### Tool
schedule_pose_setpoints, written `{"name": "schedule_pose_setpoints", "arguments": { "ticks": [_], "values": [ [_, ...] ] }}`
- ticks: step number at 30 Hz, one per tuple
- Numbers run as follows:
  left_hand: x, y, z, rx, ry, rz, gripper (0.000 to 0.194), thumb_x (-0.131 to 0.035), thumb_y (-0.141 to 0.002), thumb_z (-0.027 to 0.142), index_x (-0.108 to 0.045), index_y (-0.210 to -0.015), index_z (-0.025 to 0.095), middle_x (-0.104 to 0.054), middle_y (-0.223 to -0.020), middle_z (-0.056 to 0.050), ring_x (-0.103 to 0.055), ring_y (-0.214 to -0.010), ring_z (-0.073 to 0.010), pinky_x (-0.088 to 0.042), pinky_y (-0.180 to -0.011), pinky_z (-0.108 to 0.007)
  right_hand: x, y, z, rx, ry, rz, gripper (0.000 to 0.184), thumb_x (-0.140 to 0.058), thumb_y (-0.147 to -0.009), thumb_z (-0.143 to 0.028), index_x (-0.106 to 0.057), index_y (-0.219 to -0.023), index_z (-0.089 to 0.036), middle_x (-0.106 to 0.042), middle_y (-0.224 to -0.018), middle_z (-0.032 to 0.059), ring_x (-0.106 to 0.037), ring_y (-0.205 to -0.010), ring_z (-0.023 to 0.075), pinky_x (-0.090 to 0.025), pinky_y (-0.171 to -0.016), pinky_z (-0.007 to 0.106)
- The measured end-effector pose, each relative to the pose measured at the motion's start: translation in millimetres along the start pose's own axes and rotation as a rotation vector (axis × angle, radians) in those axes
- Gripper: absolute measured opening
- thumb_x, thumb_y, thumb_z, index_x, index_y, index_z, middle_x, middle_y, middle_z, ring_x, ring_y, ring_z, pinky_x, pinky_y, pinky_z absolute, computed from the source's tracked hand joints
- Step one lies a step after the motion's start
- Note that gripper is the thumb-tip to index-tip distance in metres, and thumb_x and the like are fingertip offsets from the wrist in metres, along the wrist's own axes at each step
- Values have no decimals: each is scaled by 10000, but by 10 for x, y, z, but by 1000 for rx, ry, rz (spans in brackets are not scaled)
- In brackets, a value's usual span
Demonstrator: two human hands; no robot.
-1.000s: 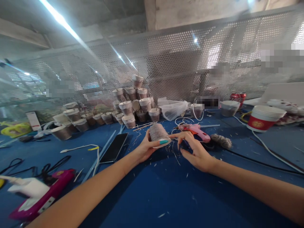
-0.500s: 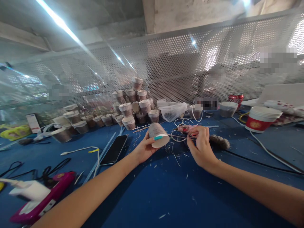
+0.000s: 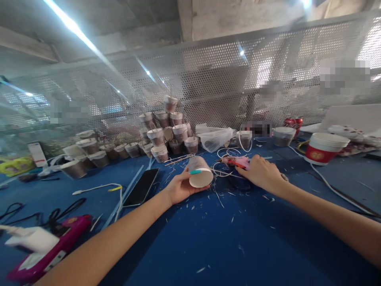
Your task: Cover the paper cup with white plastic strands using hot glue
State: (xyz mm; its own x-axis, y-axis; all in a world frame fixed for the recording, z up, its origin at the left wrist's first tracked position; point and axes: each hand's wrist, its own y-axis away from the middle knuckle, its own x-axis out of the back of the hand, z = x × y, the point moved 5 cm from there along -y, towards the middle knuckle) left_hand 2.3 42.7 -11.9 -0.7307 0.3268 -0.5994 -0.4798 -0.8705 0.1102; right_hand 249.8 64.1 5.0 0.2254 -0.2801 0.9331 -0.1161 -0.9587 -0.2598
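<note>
My left hand (image 3: 178, 187) is closed around a paper cup (image 3: 199, 163). The cup lies tilted on its side with its white open mouth toward me, and its outside looks wrapped in grey-brown cord. My right hand (image 3: 263, 174) is closed over a pink and red glue gun (image 3: 235, 161), whose dark nozzle points left toward the cup. The palm hides the back of the glue gun. Loops of white cord (image 3: 222, 171) lie between the cup and my right hand.
Stacked wrapped cups (image 3: 156, 137) stand at the back, with more cups (image 3: 89, 147) at the left. A phone (image 3: 142, 187), a magenta power strip (image 3: 64, 248) and cables lie to the left. White-and-red cups (image 3: 326, 149) and a red can (image 3: 294, 124) stand right. Scraps litter the blue table (image 3: 178, 246).
My right hand has turned palm-down and closed over the glue gun, where it was pinching beside it before. The cup in my left hand has tipped slightly, its mouth facing me more.
</note>
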Motion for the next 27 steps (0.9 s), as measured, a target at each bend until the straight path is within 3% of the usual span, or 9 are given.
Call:
{"name": "schedule_pose_setpoints", "arguments": {
  "ticks": [6, 10, 15, 21, 27],
  "values": [
    [55, 4, -12, -30, -43, 16, 882, -705, -637, 89, -268, -1369, 319, -591, -1141, -78, -613, -1036, -287, -404, -979, -529, 5, 1, -42, 13, 16, 13, 396, -458, -818, -476, -595, -895, -113, -657, -886, 216, -621, -925, 382, -448, -772, 491],
    [66, 7, 19, -88, -108, 81, 895, -708, -582, 21, -343, -1334, 339, -603, -1086, -43, -612, -1006, -242, -437, -954, -433, 77, 39, -74, 24, -79, 198, 379, -483, -804, -468, -563, -930, -120, -598, -993, 216, -566, -983, 384, -440, -790, 497],
    [65, 5, 82, -188, -113, 214, 788, -727, -474, -31, -476, -1167, 248, -601, -1057, -38, -580, -1023, -229, -451, -922, -357, 149, 134, -134, 110, -356, 398, 326, -466, -830, -456, -481, -980, -167, -520, -1007, 166, -561, -831, 288, -467, -692, 432],
    [78, -10, 86, -262, -106, 284, 782, -729, -426, -55, -457, -1094, 247, -570, -1101, -28, -557, -1072, -242, -449, -938, -383, 221, 297, -267, 306, -460, 513, 242, -471, -829, -395, -448, -966, -196, -486, -936, 117, -538, -850, 279, -489, -682, 429],
    [117, -32, 76, -276, -151, 272, 852, -750, -453, -52, -428, -1163, 291, -584, -1117, -18, -595, -1010, -209, -496, -854, -330, 218, 347, -306, 390, -412, 535, 245, -480, -833, -362, -459, -1011, -195, -512, -966, 119, -570, -779, 243, -516, -598, 394]
  ]
}}
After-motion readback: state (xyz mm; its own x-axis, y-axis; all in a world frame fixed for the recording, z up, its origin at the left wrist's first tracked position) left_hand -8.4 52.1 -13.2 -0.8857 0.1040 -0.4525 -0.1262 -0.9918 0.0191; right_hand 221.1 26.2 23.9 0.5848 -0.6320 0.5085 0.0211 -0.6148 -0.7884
